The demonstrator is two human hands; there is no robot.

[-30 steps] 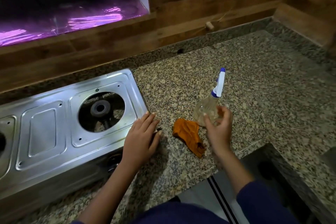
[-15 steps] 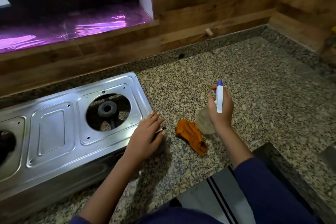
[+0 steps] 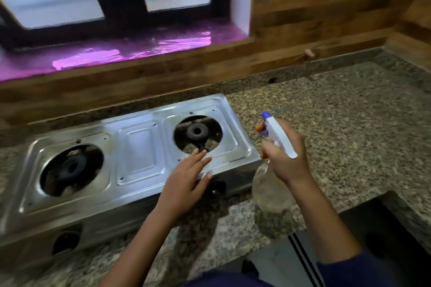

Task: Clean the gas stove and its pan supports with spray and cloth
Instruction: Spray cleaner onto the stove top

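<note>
A steel two-burner gas stove sits on the granite counter, its two burner openings bare with no pan supports on them. My left hand lies flat, fingers spread, on the stove's front right corner near the right burner. My right hand holds a clear spray bottle with a white and blue trigger head, lifted above the counter just right of the stove, nozzle pointing toward the back left. The orange cloth is hidden behind the bottle and hand; only a sliver of orange shows by the nozzle.
The granite counter stretches to the right and ends at a front cut-out edge. A wood-panelled wall and a window sill lined in purple foil run behind the stove.
My right hand lifted the spray bottle off the counter and brought it left toward the stove. My left hand slid from the stove's right edge onto its top. The view swung left.
</note>
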